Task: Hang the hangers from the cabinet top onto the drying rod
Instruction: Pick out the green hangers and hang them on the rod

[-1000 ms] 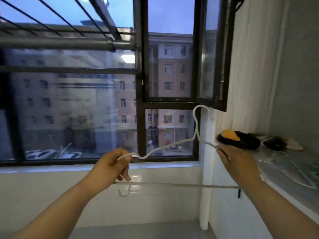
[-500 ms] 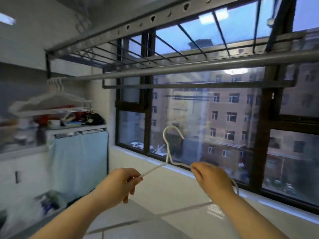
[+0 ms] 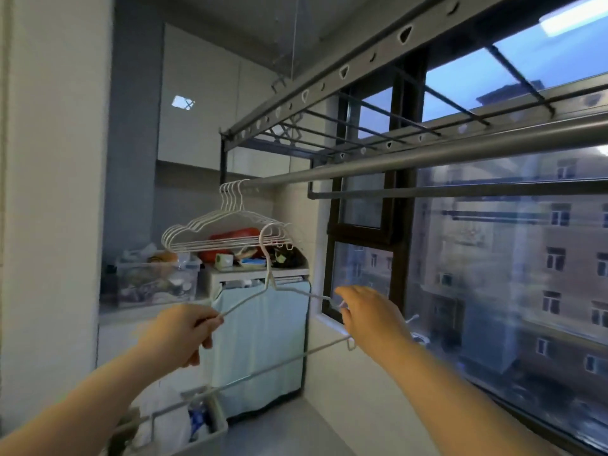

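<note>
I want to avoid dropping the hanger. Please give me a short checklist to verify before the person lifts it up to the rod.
1. Left hand grips one shoulder of the thin white wire hanger: ok.
2. Right hand grips the other shoulder: cannot tell, the fingers look partly open around the wire.
3. Hook of the hanger points upward: ok.
4. Bare stretch of the round grey metal drying rod beside the bunch of white hangers already hung: ok.
5. Hook is level with the rod: not ok, it is well below.
6. Hook is free of the hung bunch: cannot tell, they overlap in this view.
</note>
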{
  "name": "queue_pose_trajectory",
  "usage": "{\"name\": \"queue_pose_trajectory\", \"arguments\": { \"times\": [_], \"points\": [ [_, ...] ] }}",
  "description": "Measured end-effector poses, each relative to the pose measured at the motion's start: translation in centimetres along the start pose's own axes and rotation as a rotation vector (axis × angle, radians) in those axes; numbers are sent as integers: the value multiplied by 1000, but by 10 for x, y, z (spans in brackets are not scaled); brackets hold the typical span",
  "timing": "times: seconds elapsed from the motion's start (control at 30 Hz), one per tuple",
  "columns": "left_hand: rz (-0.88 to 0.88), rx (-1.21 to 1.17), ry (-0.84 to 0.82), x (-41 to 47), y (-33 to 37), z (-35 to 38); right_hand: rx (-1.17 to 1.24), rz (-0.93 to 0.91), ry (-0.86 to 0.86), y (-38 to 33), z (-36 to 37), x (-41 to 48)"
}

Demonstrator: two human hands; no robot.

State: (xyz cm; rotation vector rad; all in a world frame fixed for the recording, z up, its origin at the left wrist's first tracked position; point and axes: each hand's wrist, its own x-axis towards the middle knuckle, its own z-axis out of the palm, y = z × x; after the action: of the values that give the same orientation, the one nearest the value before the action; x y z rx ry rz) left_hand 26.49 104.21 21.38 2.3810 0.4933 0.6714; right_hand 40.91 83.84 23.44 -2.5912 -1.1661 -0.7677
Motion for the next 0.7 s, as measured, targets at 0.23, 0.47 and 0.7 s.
{"name": "queue_pose_trajectory", "arguments": {
  "times": [0.23, 0.47, 0.7],
  "points": [
    [-66, 33, 169, 90, -52, -28, -85, -104, 95, -23, 14, 113],
    [41, 26, 190, 203, -93, -59, -339, -220, 427, -57, 30, 219],
    [205, 28, 131, 306, -113, -79, -765, 47, 368, -83, 18, 305]
  ]
}}
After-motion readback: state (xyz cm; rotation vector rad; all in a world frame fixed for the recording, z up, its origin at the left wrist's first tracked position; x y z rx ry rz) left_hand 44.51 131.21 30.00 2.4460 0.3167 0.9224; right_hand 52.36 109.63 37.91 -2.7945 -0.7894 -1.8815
